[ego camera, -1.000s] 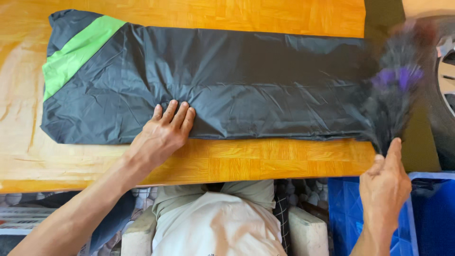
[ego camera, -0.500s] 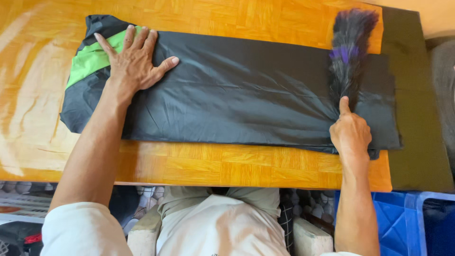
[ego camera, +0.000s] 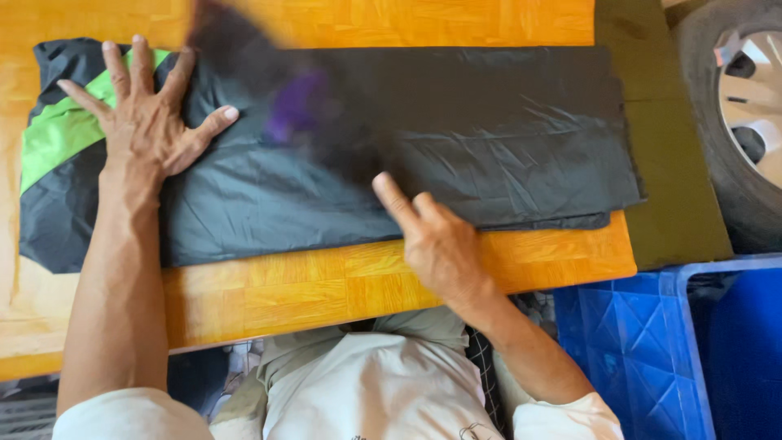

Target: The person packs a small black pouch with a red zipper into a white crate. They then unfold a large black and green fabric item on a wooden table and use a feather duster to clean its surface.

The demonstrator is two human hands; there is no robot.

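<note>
Folded black nylon garment with a bright green panel [ego camera: 391, 155], laid flat along the far edge of the orange wooden worktop [ego camera: 326, 285], green end toward the left edge. Left hand [ego camera: 151, 122] pressed palm-down on the green end, fingers spread, grip open. Right hand [ego camera: 440, 240] near the front edge, closed on the handle of a black-and-purple feather duster [ego camera: 277, 98] (blurred). Blue plastic crate [ego camera: 652, 342] beyond the right front corner.

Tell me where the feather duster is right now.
In the head view the feather duster is a dark, purple-tinged blur over the left half of the black garment, just right of the left hand, with the right hand below it.
</note>
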